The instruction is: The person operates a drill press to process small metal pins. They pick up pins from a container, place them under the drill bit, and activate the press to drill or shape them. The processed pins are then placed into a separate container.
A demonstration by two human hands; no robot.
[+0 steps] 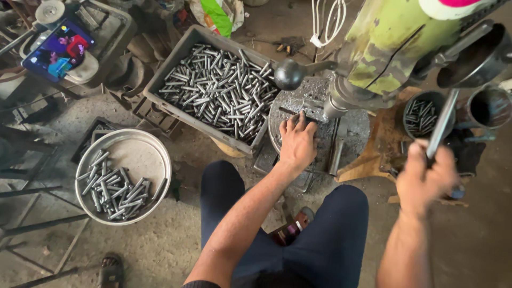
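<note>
Nearest, knees in dark trousers (325,234), seated low at a drill press. To the near left, a round metal pan (160,154) on the floor, partly filled with short steel pins. On the near right, right hand (424,178) clenched around a slim feed lever (442,117), slightly blurred. A little farther, left hand (297,144) laid palm down on the round drill table (352,128), fingertips pressing on a small dark metal piece (288,111), mostly hidden, just left of the spindle (333,106). Probably risky: fingertips so close to the spindle, likely to be caught or nicked on a downward feed; also a loosely pinned piece, liable to spin or skid on a table gritty with metal chips. As for direction, metal piece lying flat, long axis roughly left to right, one end pointing toward the spindle, though hard to confirm under the fingers. Lever slanting from the fist up and away to the far right, toward the green machine head (384,48). Right of the table, a small round tin (408,106) holding more pins. Farther left, a grey crate (213,125) heaped with pins. Farthest left, a lit phone (58,50).
</note>
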